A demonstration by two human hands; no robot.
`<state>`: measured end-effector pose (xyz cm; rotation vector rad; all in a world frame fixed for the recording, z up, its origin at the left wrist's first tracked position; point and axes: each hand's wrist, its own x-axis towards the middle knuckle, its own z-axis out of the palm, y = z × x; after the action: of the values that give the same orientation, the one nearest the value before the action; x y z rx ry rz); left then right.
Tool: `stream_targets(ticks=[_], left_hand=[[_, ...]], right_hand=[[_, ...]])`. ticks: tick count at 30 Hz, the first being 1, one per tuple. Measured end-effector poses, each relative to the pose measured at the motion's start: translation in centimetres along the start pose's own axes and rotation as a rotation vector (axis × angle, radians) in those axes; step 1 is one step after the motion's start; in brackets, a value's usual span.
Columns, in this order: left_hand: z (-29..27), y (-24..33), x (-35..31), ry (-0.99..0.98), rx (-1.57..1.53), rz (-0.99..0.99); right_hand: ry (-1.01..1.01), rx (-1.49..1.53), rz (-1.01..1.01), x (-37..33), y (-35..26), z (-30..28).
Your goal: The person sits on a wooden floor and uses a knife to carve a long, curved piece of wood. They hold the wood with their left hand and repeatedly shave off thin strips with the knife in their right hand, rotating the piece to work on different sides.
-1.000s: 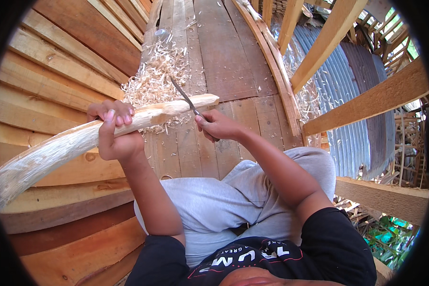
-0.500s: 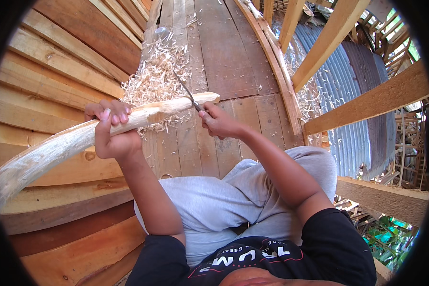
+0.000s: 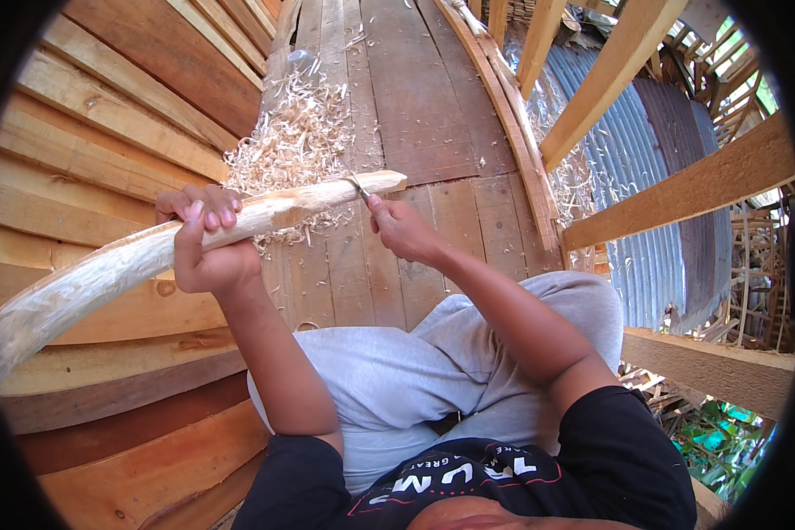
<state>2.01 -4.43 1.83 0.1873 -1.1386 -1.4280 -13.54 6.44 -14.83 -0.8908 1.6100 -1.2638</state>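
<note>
Two-handed hold on a long, pale, barkless wooden pole [image 3: 124, 263], seen from above. The black short-sleeved T-shirt [image 3: 627, 450] bears printed white lettering and a red outline across the chest, upside down to the view. Near the upper end of the brown plank floor [image 3: 424, 97] stands a small, clear, rounded object [image 3: 299, 59], probably a cup or jar; it is too small in view for its contents to be told. Just below it lies a loose heap of curled, cream-coloured wood shavings [image 3: 293, 137].

The left hand [image 3: 208, 240] is closed about the pole, its thumb raised along the near side and its fingers curled over the far side. The pole slants from the lower left, beside the stacked yellow-brown boards [image 3: 106, 115], to its narrowed end at the centre, in front of the right hand [image 3: 404, 230]. This hand is curled tightly around the handle of a slender, dark metal knife [image 3: 359, 186], whose blade lies across the pole near that end. Both elbows are bent above light grey trousers [image 3: 371, 362].
</note>
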Motion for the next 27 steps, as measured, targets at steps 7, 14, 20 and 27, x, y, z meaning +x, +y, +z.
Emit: stream_targets(ticks=[7,14,20,27], left_hand=[[0.5,0.0,-0.4,0.02,0.02,0.001],[0.8,-0.2,-0.5,0.106,-0.005,0.007],[0.5,-0.4,-0.9,0.027,-0.004,0.036],[1.4,-0.8,-1.1,0.069,-0.044,0.022]], right_hand=[[0.043,-0.232,0.002,-0.4,-0.8,-1.0],[0.048,-0.367,-0.046,-0.2,-0.8,-1.8],[0.004,-0.366,0.05,-0.4,-1.4,-2.4],[0.067,-0.389,0.088,1.3,2.3,-3.8]])
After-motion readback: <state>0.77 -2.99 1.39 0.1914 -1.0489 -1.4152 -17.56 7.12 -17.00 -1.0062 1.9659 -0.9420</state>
